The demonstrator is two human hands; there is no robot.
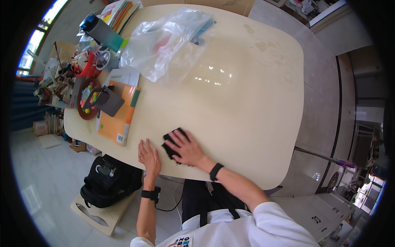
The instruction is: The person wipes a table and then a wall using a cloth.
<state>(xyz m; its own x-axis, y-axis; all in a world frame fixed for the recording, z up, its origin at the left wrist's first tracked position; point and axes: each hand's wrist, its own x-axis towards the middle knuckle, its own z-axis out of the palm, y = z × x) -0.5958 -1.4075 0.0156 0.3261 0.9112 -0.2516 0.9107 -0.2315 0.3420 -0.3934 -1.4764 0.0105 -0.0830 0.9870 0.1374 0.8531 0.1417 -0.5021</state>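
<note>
My right hand point(187, 149) lies palm down with spread fingers on a folded black cloth point(171, 150), pressing it flat on the cream tabletop point(216, 123) near the front edge. To its left my left hand point(149, 158) rests by the table's edge, its fingers pointing away from me and nothing seen in it. An orange book point(112, 126) lies a little further left, with a dark grey stand point(111, 101) on top of it. Both wrists wear black bands.
A crumpled clear plastic bag point(160, 40), a grey-teal bottle point(103, 32), a red container point(89, 66) and a brown round tray point(81, 108) of small colourful pieces stand at the far left. A black backpack point(108, 182) sits on a wooden stool point(92, 217) below the table's left front.
</note>
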